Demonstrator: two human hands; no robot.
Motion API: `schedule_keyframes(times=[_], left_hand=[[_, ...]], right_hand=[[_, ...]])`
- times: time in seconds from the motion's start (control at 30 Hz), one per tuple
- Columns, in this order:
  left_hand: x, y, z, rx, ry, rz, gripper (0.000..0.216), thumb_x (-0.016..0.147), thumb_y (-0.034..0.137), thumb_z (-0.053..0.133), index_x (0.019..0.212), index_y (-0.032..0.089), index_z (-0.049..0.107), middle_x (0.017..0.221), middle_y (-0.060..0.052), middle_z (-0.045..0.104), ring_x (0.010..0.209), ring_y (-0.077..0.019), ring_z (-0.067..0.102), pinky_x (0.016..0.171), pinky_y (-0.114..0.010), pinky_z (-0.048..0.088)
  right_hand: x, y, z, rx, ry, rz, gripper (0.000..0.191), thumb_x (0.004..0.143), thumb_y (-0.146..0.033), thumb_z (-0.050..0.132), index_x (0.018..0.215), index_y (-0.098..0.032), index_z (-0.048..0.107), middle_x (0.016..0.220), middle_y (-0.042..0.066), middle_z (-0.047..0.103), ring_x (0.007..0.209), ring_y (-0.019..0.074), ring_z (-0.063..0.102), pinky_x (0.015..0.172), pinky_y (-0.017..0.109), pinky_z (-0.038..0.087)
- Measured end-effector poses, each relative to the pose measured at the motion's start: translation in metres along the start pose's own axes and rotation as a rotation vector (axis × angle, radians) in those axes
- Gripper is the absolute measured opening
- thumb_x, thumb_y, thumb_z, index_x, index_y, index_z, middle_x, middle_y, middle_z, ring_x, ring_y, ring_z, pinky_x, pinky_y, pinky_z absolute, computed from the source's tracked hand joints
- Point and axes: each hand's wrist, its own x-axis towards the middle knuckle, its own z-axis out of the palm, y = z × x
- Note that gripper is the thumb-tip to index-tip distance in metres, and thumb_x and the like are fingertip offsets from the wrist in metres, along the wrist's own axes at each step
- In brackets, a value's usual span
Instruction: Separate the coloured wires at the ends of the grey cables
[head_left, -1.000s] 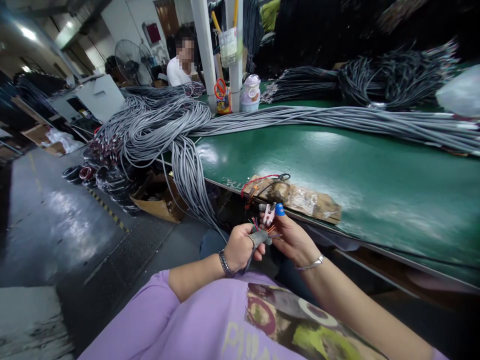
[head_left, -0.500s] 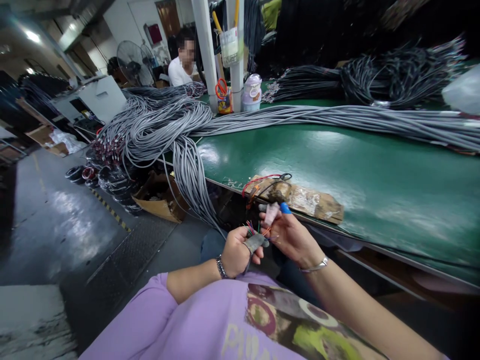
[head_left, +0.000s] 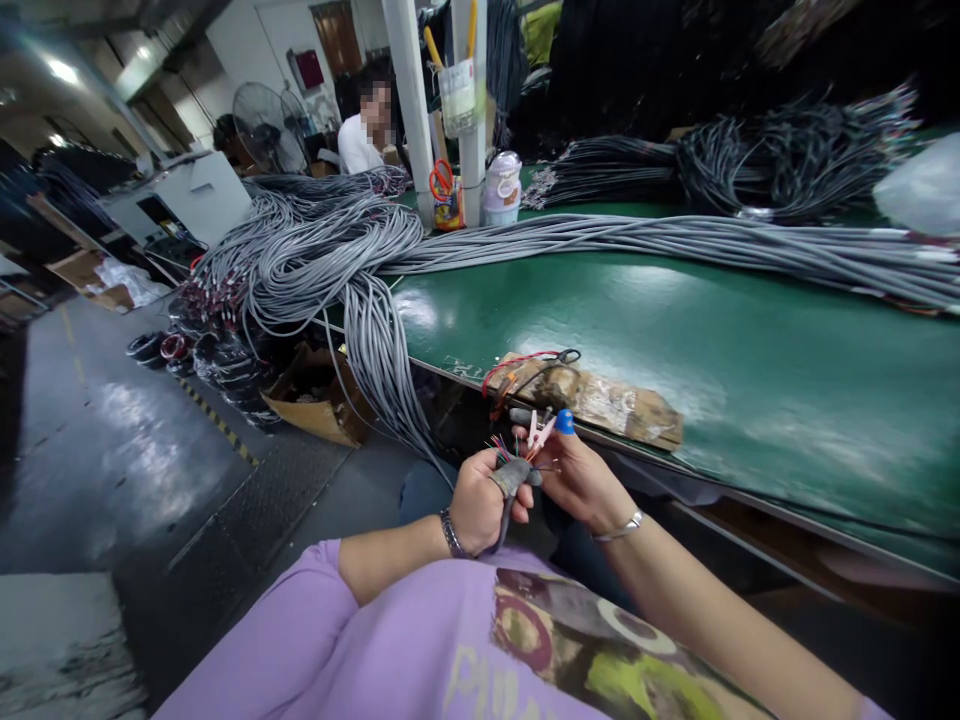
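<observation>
The green table (head_left: 675, 320) carries a long bundle of grey cables (head_left: 600, 235) along its far side, and a taped cardboard piece (head_left: 607, 398) lies at its near edge. Just in front of this edge the left hand (head_left: 480, 500) is closed around a grey cable end (head_left: 513, 474) with coloured wires spread out. The right hand (head_left: 581, 475) pinches a small pink-white tool (head_left: 537, 430) just above the wires.

Hands: two, left hand (head_left: 480, 503) and right hand (head_left: 581, 478)
Grey cable end (head_left: 514, 478) held: one
Small pink tool (head_left: 537, 430): one
Blue fingertip cover (head_left: 564, 422): one
Wristbands (head_left: 452, 533): two
White posts (head_left: 409, 100): two
Fan (head_left: 255, 125): one
Orange scissors (head_left: 441, 180): one pair
Co-worker (head_left: 364, 140): one
</observation>
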Motion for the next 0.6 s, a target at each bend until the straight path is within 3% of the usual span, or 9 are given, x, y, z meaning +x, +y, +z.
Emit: schedule_keyframes(times=[0.3, 0.6], left_hand=[[0.002, -0.002, 0.001, 0.041, 0.007, -0.040, 0.042, 0.063, 0.052, 0.073, 0.069, 0.014, 0.056, 0.047, 0.002, 0.055, 0.031, -0.0059, 0.043, 0.032, -0.017, 0.028], [-0.003, -0.011, -0.013, 0.071, -0.022, 0.026, 0.046, 0.067, 0.057, 0.070, 0.074, 0.014, 0.056, 0.051, 0.002, 0.057, 0.034, -0.0063, 0.046, 0.034, -0.018, 0.032]], right_hand=[[0.002, 0.002, 0.004, 0.086, -0.005, 0.004, 0.038, 0.069, -0.058, 0.072, 0.076, -0.021, 0.070, 0.066, 0.002, 0.070, 0.053, 0.0152, 0.060, 0.052, 0.027, 0.051], [-0.011, -0.005, 0.003, 0.091, -0.040, 0.066, 0.046, 0.073, -0.064, 0.064, 0.082, -0.020, 0.070, 0.078, 0.004, 0.072, 0.060, 0.0142, 0.061, 0.057, 0.027, 0.051]])
